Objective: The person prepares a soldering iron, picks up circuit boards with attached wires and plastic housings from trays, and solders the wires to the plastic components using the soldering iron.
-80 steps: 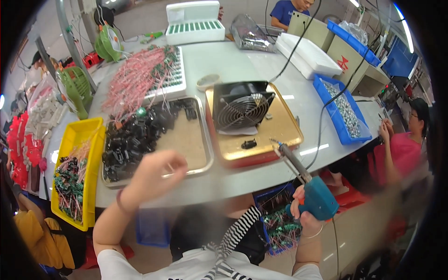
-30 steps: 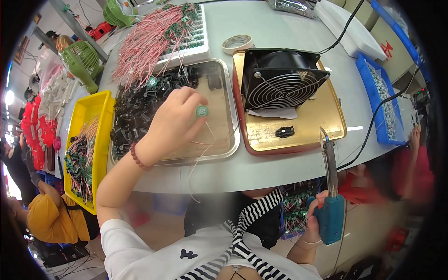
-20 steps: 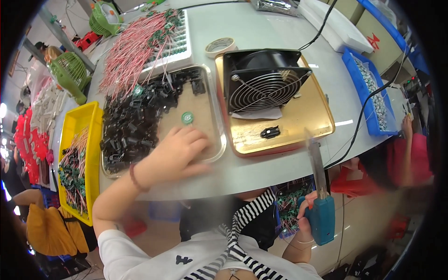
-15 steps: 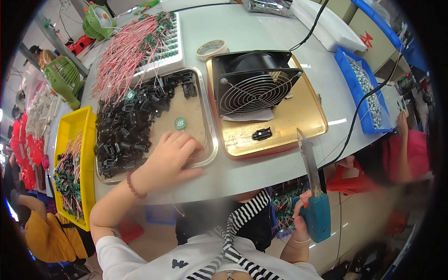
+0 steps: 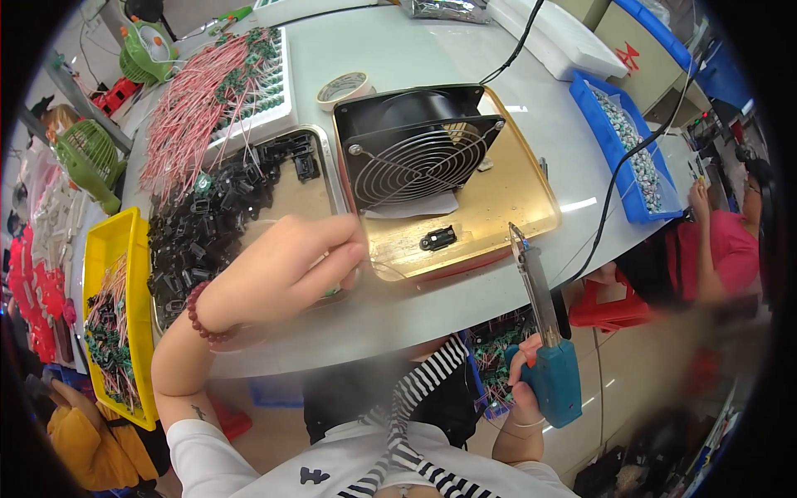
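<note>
My left hand (image 5: 290,264) is closed in a pinch at the front right corner of the metal tray (image 5: 339,187). A thin wire (image 5: 388,267) runs from its fingertips toward the gold tray; a small green piece (image 5: 333,291) peeks out under the hand, mostly hidden. My right hand (image 5: 524,383) grips the teal handle of a soldering gun (image 5: 558,378). Its barrel points up and away, the tip by the front right edge of the gold tray (image 5: 519,199). In that tray lies a small black plastic housing (image 5: 437,238), in front of a black fan (image 5: 419,158).
Black housings (image 5: 195,236) pile up in the metal tray. Behind it, a white foam tray (image 5: 289,83) holds pink-wired green boards. A yellow bin (image 5: 145,332) stands left, a blue bin (image 5: 618,153) right. A tape roll (image 5: 344,88) and black cable (image 5: 618,187) are nearby. Co-workers sit on both sides.
My left hand has risen slightly, its spread fingers now closed in a pinch. The round green board seen in the metal tray is no longer visible there. The view has shifted; my right hand keeps its hold.
</note>
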Tool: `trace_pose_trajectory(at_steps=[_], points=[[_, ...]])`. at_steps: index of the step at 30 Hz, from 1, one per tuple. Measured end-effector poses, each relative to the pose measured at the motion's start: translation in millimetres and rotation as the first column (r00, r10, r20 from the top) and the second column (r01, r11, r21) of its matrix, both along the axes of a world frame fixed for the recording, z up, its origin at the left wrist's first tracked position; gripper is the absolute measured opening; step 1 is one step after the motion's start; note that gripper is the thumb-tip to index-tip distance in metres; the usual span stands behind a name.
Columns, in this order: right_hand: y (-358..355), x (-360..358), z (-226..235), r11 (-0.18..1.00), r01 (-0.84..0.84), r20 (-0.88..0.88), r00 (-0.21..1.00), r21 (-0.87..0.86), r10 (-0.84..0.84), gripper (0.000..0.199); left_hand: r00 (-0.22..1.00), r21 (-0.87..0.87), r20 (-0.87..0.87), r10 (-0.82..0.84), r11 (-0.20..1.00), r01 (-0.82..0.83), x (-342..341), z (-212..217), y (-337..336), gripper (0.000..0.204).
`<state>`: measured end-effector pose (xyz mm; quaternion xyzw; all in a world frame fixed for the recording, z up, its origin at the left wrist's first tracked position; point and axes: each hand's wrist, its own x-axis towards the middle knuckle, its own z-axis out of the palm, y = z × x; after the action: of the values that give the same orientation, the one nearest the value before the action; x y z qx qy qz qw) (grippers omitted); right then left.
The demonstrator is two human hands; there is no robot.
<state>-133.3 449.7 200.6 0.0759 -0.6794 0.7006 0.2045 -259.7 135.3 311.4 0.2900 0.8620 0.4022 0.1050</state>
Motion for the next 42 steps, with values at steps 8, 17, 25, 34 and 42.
trace_pose_trajectory(at_steps=[8, 17, 25, 34, 42], points=[[-3, 5, 7, 0.999, 0.009, 0.032, 0.999, 0.038, -0.011, 0.046, 0.993, 0.102, 0.113, -0.029, 0.995, 0.017, -12, -5, 31, 0.014], [-16, 1, 11, 0.984, 0.054, 0.020, 0.998, 0.172, -0.058, 0.047, 0.990, 0.056, -0.101, 0.101, 0.994, -0.095, -12, -28, 45, 0.012], [-19, 11, 18, 0.977, -0.025, 0.202, 0.979, 0.212, -0.019, 0.040, 0.978, 0.017, -0.208, -0.015, 1.000, 0.019, -14, -30, 41, 0.011], [-30, 5, 13, 0.959, 0.014, 0.187, 0.980, 0.282, -0.069, 0.027, 0.925, 0.119, -0.303, 0.232, 0.972, -0.205, -16, -52, 48, 0.011], [-29, 9, 7, 0.946, -0.033, 0.216, 0.976, 0.322, -0.040, 0.015, 0.870, 0.170, -0.397, 0.291, 0.955, -0.242, -17, -60, 50, 0.009]])
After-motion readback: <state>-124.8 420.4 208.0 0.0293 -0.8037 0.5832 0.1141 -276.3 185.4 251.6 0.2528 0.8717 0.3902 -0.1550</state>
